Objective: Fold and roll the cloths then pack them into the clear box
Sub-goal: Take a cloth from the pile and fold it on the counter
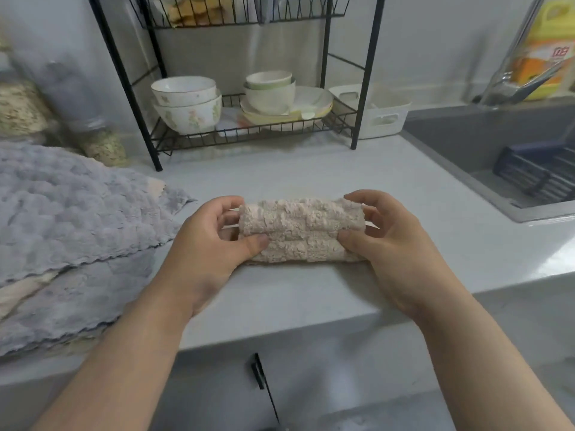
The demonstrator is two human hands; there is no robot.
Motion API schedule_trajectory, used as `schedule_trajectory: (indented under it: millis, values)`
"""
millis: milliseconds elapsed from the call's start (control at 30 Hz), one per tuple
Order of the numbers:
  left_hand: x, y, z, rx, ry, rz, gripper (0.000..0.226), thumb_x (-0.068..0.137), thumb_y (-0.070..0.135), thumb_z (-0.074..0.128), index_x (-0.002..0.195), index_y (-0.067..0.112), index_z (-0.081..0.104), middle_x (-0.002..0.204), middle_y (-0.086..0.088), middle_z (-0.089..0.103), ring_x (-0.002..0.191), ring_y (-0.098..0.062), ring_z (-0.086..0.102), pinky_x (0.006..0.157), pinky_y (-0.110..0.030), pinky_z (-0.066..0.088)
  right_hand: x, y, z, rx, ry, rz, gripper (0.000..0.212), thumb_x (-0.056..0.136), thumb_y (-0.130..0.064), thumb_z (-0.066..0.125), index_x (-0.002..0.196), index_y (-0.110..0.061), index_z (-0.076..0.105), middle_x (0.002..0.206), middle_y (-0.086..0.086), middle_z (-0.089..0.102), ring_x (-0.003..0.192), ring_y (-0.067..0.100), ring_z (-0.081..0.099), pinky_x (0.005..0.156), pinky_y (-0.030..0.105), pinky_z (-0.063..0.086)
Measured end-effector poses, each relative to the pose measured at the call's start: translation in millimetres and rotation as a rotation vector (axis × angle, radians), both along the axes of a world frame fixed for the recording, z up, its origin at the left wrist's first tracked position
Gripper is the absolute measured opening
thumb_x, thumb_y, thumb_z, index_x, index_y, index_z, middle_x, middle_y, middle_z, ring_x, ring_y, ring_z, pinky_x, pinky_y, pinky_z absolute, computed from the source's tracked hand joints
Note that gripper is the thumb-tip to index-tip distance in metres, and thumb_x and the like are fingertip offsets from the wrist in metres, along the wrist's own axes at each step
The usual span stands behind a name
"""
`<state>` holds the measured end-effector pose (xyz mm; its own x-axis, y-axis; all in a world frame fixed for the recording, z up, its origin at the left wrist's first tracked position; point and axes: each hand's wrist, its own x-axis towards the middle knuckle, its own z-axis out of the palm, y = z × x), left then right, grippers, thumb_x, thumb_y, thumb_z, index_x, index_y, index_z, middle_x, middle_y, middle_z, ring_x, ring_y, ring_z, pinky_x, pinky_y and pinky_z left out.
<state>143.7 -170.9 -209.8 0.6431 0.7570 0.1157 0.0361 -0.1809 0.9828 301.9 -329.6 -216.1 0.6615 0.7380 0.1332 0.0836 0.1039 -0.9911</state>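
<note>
A beige, nubbly towelling cloth (pixel 300 230), rolled into a short fat cylinder, lies crosswise on the pale grey bench (pixel 311 172) near its front edge, gripped at both ends. The left hand (pixel 211 244) curls its fingers (pixel 228 203) round the left end with the thumb pressed on the near side; the right hand (pixel 395 244) clasps the right end the same way. To the left, a loose pile of grey and cream fluffy cloths (pixel 71 219) is spread over the bench. Behind that pile stands what may be the clear plastic box (pixel 65 88) – it is blurred – with pale patterned rolls (pixel 21 110) inside. At the back, a black wire rack (pixel 361 88) carries two stacked white floral bowls (pixel 186 104) and pale green-rimmed bowls on plates (pixel 270 94). A white plastic basket (pixel 382 116) sits beside the rack. On the right, a grey sink (pixel 460 141) contains a dark blue slatted drainer (pixel 538 172).
</note>
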Motion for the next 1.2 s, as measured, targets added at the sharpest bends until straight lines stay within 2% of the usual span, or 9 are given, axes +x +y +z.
schedule_trajectory:
  millis: [200, 333, 467, 567, 700, 800, 933, 1067, 1200]
  values:
    - [-0.5, -0.1, 8.9, -0.07, 0.093, 0.016, 0.043, 0.07, -0.004, 0.078, 0.098, 0.026, 0.067, 0.095, 0.005, 0.075, 0.092, -0.015, 0.071, 0.081, -0.031, 0.054, 2.2, -0.4, 1.9, -0.092, 0.112, 0.005, 0.039, 0.081, -0.005, 0.067, 0.105, -0.035, 0.064, 0.113, 0.005, 0.065, 0.096, 0.027, 0.066, 0.079, 0.04, 0.054]
    - [3.9, -1.7, 27.1, -0.183, 0.192, -0.01, 0.043, 0.074, -0.004, 0.076, 0.096, 0.032, 0.064, 0.093, 0.009, 0.074, 0.093, -0.008, 0.069, 0.081, -0.02, 0.054, 0.3, -0.9, 16.6, -0.279, 0.153, -0.037, 0.039, 0.076, -0.017, 0.069, 0.107, -0.041, 0.062, 0.112, 0.008, 0.06, 0.086, 0.023, 0.059, 0.076, 0.032, 0.051]
    - [14.5, -5.4, 58.6, -0.36, 0.291, -0.016, 0.026, 0.078, -0.001, 0.074, 0.087, 0.022, 0.069, 0.082, 0.007, 0.075, 0.09, -0.017, 0.07, 0.093, -0.037, 0.053, -1.2, -1.7, 58.6, -0.386, 0.309, -0.07, 0.035, 0.086, -0.004, 0.066, 0.111, -0.028, 0.061, 0.108, 0.006, 0.061, 0.078, 0.012, 0.058, 0.068, 0.02, 0.052]
    - [27.2, -18.0, 100.5, -0.464, 0.22, -0.021, 0.024, 0.079, -0.005, 0.07, 0.088, 0.017, 0.068, 0.084, 0.001, 0.074, 0.093, -0.026, 0.067, 0.086, -0.036, 0.056, 2.7, -16.5, 112.0, -0.336, 0.396, -0.169, 0.038, 0.085, 0.004, 0.065, 0.115, -0.019, 0.061, 0.111, 0.01, 0.066, 0.083, 0.019, 0.064, 0.069, 0.029, 0.058]
    - [52.1, -42.5, 182.4, -0.415, 0.095, -0.224, 0.033, 0.069, 0.002, 0.078, 0.093, 0.022, 0.069, 0.093, 0.001, 0.074, 0.092, -0.022, 0.068, 0.073, -0.031, 0.058, 14.7, -66.4, 196.9, -0.21, 0.346, -0.251, 0.039, 0.084, 0.007, 0.062, 0.114, -0.017, 0.066, 0.109, 0.007, 0.071, 0.093, 0.026, 0.07, 0.081, 0.042, 0.058]
    - [84.7, -69.7, 237.9, -0.377, -0.005, -0.39, 0.047, 0.063, 0.007, 0.084, 0.104, 0.019, 0.065, 0.1, -0.004, 0.074, 0.093, -0.021, 0.07, 0.072, -0.029, 0.058, 25.0, -116.0, 255.2, -0.089, 0.27, -0.323, 0.037, 0.083, 0.006, 0.064, 0.11, -0.019, 0.069, 0.109, 0.011, 0.07, 0.093, 0.036, 0.069, 0.078, 0.049, 0.057]
    - [147.0, -128.8, 288.4, -0.359, -0.095, -0.612, 0.078, 0.04, 0.037, 0.095, 0.107, 0.018, 0.059, 0.1, -0.007, 0.073, 0.09, -0.019, 0.071, 0.068, -0.028, 0.057, 39.5, -195.6, 305.4, 0.026, 0.176, -0.5, 0.038, 0.077, -0.003, 0.066, 0.111, -0.018, 0.069, 0.11, 0.017, 0.068, 0.094, 0.036, 0.067, 0.073, 0.051, 0.054]
    - [216.0, -221.4, 315.4, -0.305, -0.097, -0.801, 0.045, 0.063, 0.008, 0.079, 0.104, 0.018, 0.063, 0.098, -0.005, 0.074, 0.093, -0.022, 0.07, 0.071, -0.028, 0.058, 57.0, -292.0, 332.8, 0.06, 0.12, -0.721, 0.037, 0.084, 0.01, 0.065, 0.105, -0.02, 0.07, 0.102, 0.012, 0.071, 0.086, 0.023, 0.068, 0.067, 0.036, 0.055]
    - [269.6, -329.4, 332.0, -0.265, -0.06, -0.995, 0.044, 0.069, -0.005, 0.077, 0.106, 0.013, 0.063, 0.097, -0.007, 0.073, 0.091, -0.023, 0.07, 0.073, -0.03, 0.058, 70.9, -395.3, 346.4, 0.075, 0.107, -0.924, 0.042, 0.084, 0.014, 0.061, 0.097, -0.025, 0.072, 0.094, 0.005, 0.072, 0.081, 0.017, 0.068, 0.064, 0.028, 0.055]
